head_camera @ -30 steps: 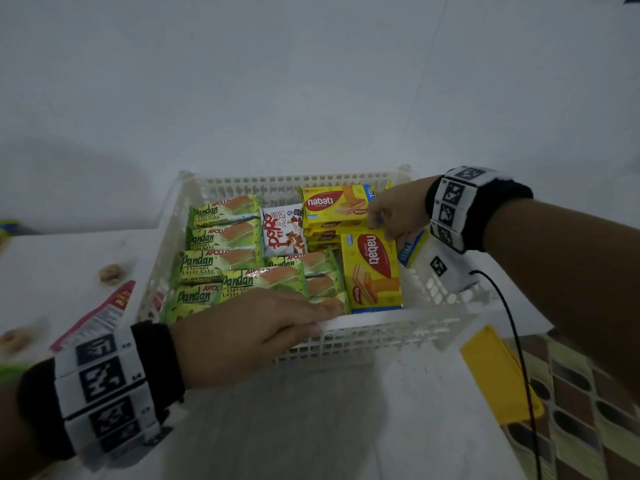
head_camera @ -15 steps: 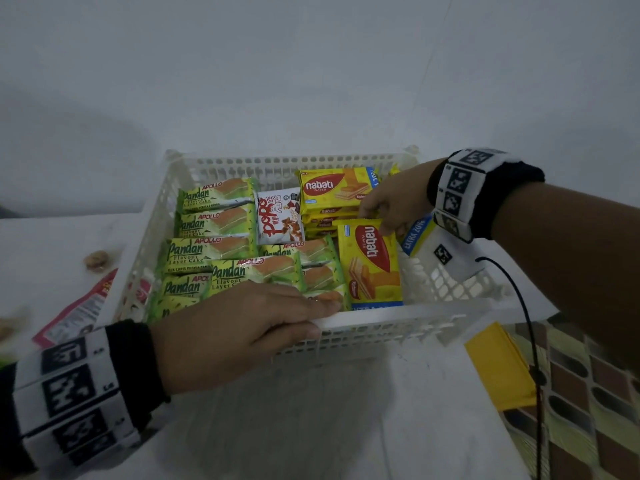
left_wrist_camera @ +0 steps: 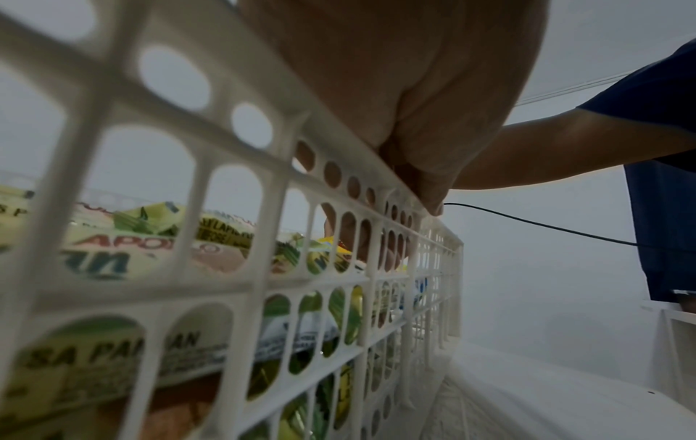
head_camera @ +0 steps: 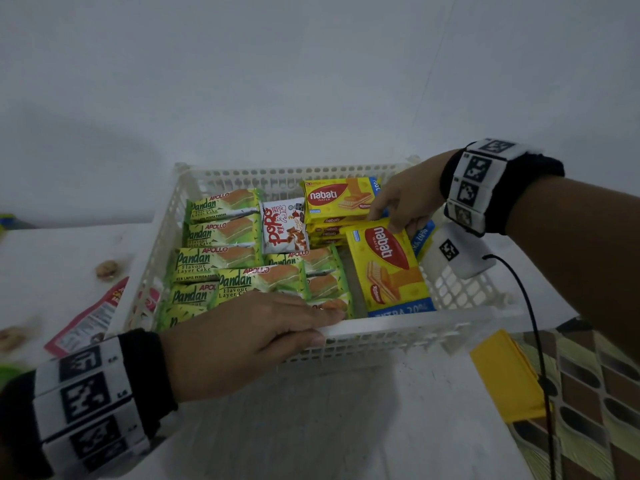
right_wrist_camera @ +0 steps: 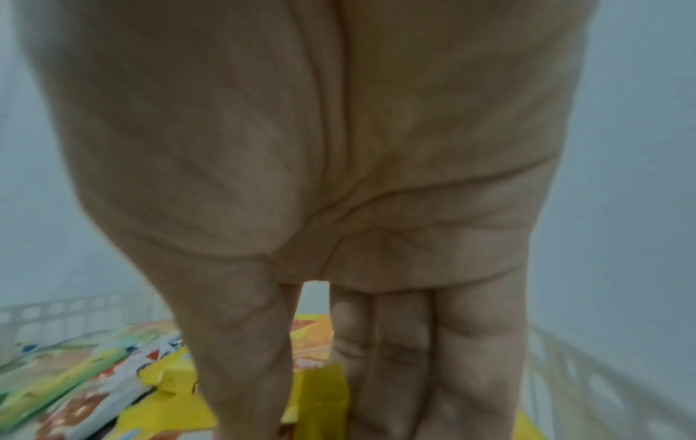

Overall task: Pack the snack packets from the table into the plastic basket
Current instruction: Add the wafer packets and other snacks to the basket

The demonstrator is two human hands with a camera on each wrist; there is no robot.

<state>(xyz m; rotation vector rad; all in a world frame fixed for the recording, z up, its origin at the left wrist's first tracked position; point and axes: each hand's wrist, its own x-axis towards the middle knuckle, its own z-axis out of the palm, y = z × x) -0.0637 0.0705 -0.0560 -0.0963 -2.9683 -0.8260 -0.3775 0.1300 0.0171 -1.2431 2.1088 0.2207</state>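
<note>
Down on the white table, the white plastic basket sits at the centre, packed with snack packets. The left hand comes in from seven o'clock and grips the basket's near rim: its thumb lies along the outside of the rim, and the left wrist view shows the fingers curled over the top and down inside the lattice wall. The right hand reaches in from three o'clock and pinches the far edge of a yellow wafer packet, thumb on one side and fingers on the other; that packet lies tilted in the basket's right part, its near end against the near wall. Just beyond it, at twelve o'clock, more yellow wafer packets are stacked. Green cake packets fill the left half in rows, with a white-and-red packet between them and the yellow stack. Outside the basket, at nine o'clock, a red-and-white wrapper lies on the table near its left wall. At four o'clock a yellow cloth rests at the table's edge.
</note>
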